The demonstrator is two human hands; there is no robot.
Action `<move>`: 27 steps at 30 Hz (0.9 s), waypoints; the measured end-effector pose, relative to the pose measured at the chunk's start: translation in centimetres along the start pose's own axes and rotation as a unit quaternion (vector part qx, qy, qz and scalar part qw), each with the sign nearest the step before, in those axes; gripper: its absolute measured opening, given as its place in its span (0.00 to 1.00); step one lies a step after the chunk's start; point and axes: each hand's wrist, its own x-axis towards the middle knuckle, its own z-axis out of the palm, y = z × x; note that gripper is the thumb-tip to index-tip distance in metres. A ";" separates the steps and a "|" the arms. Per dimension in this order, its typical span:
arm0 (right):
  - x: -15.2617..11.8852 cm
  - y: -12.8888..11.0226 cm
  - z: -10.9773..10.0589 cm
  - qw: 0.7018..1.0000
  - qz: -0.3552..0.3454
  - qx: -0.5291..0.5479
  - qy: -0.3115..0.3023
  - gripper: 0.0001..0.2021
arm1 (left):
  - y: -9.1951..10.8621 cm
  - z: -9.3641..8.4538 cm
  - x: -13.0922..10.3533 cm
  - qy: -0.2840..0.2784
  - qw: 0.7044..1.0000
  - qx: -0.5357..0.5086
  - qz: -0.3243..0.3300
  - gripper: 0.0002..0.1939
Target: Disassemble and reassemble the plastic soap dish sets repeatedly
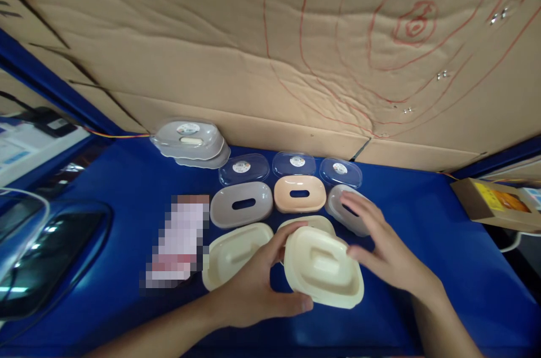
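My left hand (pixel 257 290) grips a cream oval plastic dish (pixel 323 268) with a raised middle, thumb on its near edge and fingers at its far left. It is held tilted above the table. My right hand (pixel 391 253) has its fingers apart; its thumb is at the dish's right edge, though I cannot tell if it touches. Its fingertips overlap a grey slotted oval piece (pixel 359 225). Behind the held dish lies another cream dish (pixel 321 222), partly hidden. A third cream dish (pixel 232 256) lies to the left, partly covered by my left hand.
Beyond are a grey slotted piece (pixel 228 208), a peach one (pixel 291 203) and clear lids (pixel 257 176) with round stickers. Stacked pieces (pixel 192 152) stand back left. A pixelated item (pixel 180 239) lies left. Cardboard (pixel 211 65) walls the back of the blue table (pixel 127 194); a box (pixel 486 206) is right.
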 end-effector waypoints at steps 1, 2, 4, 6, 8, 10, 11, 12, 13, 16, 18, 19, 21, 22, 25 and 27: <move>-0.2 -1.0 -0.1 0.999 -0.026 0.028 -0.025 0.38 | 0.0 0.0 0.0 -0.002 1.000 0.005 0.006 0.49; -0.3 -1.9 -0.1 0.996 -0.050 0.048 -0.058 0.43 | 0.0 0.0 0.1 -0.004 1.000 0.009 0.015 0.49; -0.4 -3.6 0.3 0.987 -0.087 0.067 -0.116 0.51 | 0.1 0.1 0.2 -0.010 0.999 0.023 0.034 0.49; -0.4 -5.0 0.9 0.980 -0.103 0.075 -0.151 0.54 | 0.2 0.1 0.3 -0.016 0.998 0.039 0.051 0.50; -0.3 -5.8 1.2 0.978 -0.108 0.081 -0.157 0.54 | 0.2 0.1 0.4 -0.024 0.996 0.059 0.060 0.50; -0.4 -6.1 1.0 0.980 -0.105 0.081 -0.149 0.51 | 0.0 0.1 0.4 -0.024 0.994 0.092 0.060 0.51; -0.7 -6.1 0.6 0.981 -0.101 0.078 -0.145 0.48 | -0.2 0.1 0.3 -0.022 0.991 0.121 0.057 0.52; -1.0 -5.9 0.2 0.982 -0.095 0.072 -0.144 0.46 | -0.4 0.2 0.3 -0.017 0.986 0.159 0.054 0.53; -1.6 -5.6 -0.3 0.984 -0.085 0.063 -0.146 0.45 | -0.7 0.2 0.2 -0.012 0.978 0.203 0.055 0.53; -3.8 -4.0 -1.4 0.988 -0.022 0.023 -0.153 0.41 | -1.3 0.2 -0.1 0.000 0.927 0.360 0.101 0.47; -5.4 -2.8 -1.4 0.989 0.023 -0.007 -0.144 0.40 | -1.6 0.3 -0.1 0.013 0.869 0.466 0.167 0.32; -6.0 -2.3 -1.2 0.990 0.040 -0.023 -0.135 0.39 | -1.7 0.3 0.0 0.018 0.837 0.510 0.197 0.25; -6.7 -1.6 -0.5 0.991 0.060 -0.056 -0.107 0.38 | -1.8 0.4 0.3 0.022 0.785 0.575 0.230 0.14; -6.8 -1.4 -0.1 0.991 0.067 -0.072 -0.091 0.38 | -1.8 0.4 0.5 0.020 0.769 0.594 0.234 0.11; -6.8 -1.3 0.9 0.990 0.079 -0.105 -0.056 0.36 | -1.9 0.5 0.8 0.020 0.754 0.616 0.228 0.08; -6.9 -1.5 1.4 0.989 0.077 -0.113 -0.051 0.37 | -1.9 0.6 1.0 0.018 0.756 0.614 0.226 0.07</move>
